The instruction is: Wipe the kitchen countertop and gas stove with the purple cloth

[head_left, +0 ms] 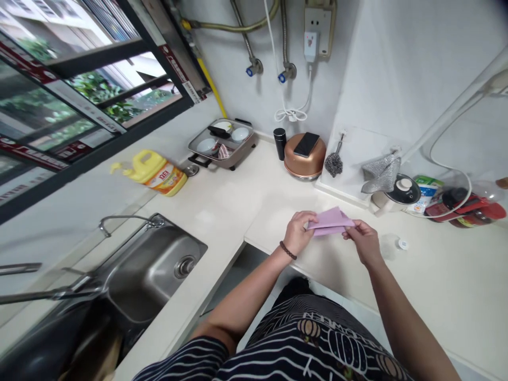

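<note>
A folded pink cloth (331,221) is held up over the counter edge, stretched between both hands. My left hand (300,232) is closed on its left end, thumb on top; a brown bead bracelet circles that wrist. My right hand (363,239) pinches the cloth's right corner between thumb and fingers. Just right of my right hand, a small clear bottle with a white cap (402,244) lies on the counter. The fingers under the cloth are partly hidden.
A steel sink (138,280) lies at left, near a yellow detergent jug (162,174). An electric pan with bowls (222,138), a black tumbler (280,143) and a copper-coloured pot (305,159) bearing a phone stand behind. A lidded saucepan (405,189) and bottles (464,206) line the right wall.
</note>
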Tool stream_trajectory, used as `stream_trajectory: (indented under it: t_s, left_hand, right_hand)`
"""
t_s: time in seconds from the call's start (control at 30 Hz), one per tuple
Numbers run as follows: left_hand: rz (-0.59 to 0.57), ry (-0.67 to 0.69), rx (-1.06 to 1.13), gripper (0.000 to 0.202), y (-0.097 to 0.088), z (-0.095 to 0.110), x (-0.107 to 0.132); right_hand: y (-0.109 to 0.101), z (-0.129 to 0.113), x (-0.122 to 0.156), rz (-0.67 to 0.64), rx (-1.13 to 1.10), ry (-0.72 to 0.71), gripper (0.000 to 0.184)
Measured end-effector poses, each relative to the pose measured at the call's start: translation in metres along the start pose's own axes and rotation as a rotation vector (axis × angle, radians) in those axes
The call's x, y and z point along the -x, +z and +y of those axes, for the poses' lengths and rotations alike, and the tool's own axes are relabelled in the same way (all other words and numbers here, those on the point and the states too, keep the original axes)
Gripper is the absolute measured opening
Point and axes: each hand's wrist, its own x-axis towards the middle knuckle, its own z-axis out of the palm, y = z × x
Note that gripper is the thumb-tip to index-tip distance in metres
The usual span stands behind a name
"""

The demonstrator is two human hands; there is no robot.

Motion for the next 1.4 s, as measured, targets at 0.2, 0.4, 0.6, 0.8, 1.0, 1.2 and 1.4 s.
stream_trajectory:
  t_s: [0.2, 0.4, 0.6, 0.8, 1.0, 1.2, 1.4]
  left_hand:
    - [-0.341, 0.078, -0.030, 0.049, 0.020, -0.051, 0.033]
    - [-0.627, -0.144, 0.020, 0.034, 0.039, -0.099, 0.127]
    - [-0.609, -0.255, 0.078, 0.056, 0.035, -0.097, 0.121]
    - [-0.327, -0.375, -0.054, 0.051, 0.043, -0.095, 0.058]
    - [-0.455, -0.021, -0.367, 0.049, 0.074, -0.092, 0.080]
    - [-0.842, 0.094, -0.465, 0.077, 0.103, -0.109, 0.081]
    - [-0.813, -0.234, -0.570, 0.088, 0.140, -0.093, 0.039]
  right_hand:
    - [0.001, 0.067, 0.031, 0.072, -0.151, 0.342, 0.063]
    - [-0.003, 0.130, 0.101, 0.085, -0.134, 0.574, 0.053]
    - [-0.011, 0.125, 0.080, 0.042, -0.161, 0.592, 0.049]
    - [0.000, 0.117, 0.013, 0.082, -0.136, 0.503, 0.069]
    - [-0.008, 0.148, 0.042, 0.077, 0.157, 0.275, 0.061]
    - [-0.036, 0.187, 0.103, 0.068, 0.256, 0.333, 0.051]
    - [-0.063, 0.188, 0.139, 0.238, 0.258, 0.401, 0.058]
